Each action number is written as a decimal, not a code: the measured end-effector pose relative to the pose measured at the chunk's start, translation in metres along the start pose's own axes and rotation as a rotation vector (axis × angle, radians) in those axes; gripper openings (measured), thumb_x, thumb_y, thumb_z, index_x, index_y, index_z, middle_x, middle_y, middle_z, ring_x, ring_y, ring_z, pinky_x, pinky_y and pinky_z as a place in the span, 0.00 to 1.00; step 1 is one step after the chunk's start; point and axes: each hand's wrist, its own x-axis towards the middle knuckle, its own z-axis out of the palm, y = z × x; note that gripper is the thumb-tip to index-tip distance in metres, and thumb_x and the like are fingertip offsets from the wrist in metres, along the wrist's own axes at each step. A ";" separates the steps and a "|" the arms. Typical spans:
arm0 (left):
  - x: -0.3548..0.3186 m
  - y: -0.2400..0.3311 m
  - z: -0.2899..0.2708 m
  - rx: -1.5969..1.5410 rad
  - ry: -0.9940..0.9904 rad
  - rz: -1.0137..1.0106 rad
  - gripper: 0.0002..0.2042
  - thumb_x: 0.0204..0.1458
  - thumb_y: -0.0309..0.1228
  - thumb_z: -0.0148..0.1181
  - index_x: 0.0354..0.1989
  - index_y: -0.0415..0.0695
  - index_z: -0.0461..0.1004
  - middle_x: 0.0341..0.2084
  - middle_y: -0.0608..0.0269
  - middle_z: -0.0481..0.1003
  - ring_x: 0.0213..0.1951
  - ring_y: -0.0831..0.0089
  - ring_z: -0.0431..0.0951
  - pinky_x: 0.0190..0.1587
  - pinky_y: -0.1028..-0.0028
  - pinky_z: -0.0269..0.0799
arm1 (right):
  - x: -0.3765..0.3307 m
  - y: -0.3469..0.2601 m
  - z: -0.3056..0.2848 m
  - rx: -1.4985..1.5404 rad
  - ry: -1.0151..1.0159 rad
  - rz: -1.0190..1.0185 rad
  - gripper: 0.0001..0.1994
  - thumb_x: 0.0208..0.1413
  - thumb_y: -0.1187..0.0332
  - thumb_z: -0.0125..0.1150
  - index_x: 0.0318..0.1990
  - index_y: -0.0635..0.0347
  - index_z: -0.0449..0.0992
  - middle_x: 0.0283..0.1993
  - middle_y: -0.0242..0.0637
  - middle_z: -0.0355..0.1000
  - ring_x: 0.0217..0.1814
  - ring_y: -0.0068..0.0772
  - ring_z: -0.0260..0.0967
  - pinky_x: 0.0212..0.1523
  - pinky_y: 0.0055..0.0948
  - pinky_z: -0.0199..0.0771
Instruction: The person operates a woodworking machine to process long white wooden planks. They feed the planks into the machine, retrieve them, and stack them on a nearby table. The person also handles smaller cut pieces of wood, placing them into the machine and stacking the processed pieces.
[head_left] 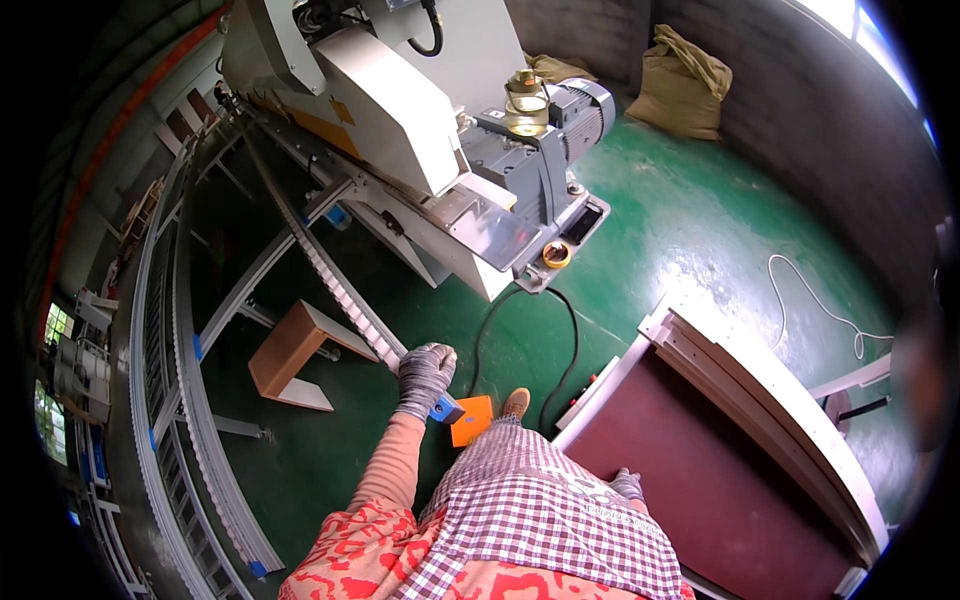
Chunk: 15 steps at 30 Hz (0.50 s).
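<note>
My left hand, in a grey striped knit glove, is closed around the near end of a long roller rail with pale rollers. A blue end cap shows just below the fist. My right hand, gloved alike, is low at the edge of a dark red panel, its fingers pointing forward and apparently holding nothing. The checked apron hides part of that hand, so I cannot tell whether it touches the panel.
A large grey-white machine with a motor stands ahead. On the left runs a curved roller conveyor. An angled brown board piece, an orange plate and a black cable are low down near me. A sack leans by the wall.
</note>
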 end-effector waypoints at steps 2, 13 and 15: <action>-0.001 0.000 -0.001 0.005 0.000 0.001 0.08 0.48 0.32 0.59 0.33 0.41 0.78 0.31 0.54 0.77 0.35 0.58 0.77 0.43 0.66 0.72 | -0.001 0.000 0.000 0.000 -0.003 0.004 0.41 0.44 0.49 0.64 0.63 0.59 0.56 0.69 0.57 0.42 0.69 0.54 0.47 0.64 0.40 0.58; 0.000 -0.003 0.001 0.000 -0.003 0.010 0.08 0.48 0.32 0.59 0.32 0.42 0.78 0.31 0.54 0.77 0.36 0.57 0.77 0.43 0.66 0.72 | -0.001 -0.001 0.005 -0.005 0.035 0.000 0.41 0.43 0.50 0.65 0.63 0.59 0.57 0.68 0.56 0.45 0.69 0.53 0.48 0.64 0.40 0.58; 0.000 -0.003 0.001 -0.006 0.007 0.016 0.08 0.48 0.32 0.59 0.32 0.42 0.78 0.31 0.55 0.77 0.36 0.58 0.77 0.43 0.66 0.72 | -0.002 -0.003 0.005 -0.013 0.037 0.003 0.41 0.43 0.50 0.65 0.63 0.58 0.57 0.67 0.55 0.46 0.69 0.53 0.49 0.64 0.40 0.58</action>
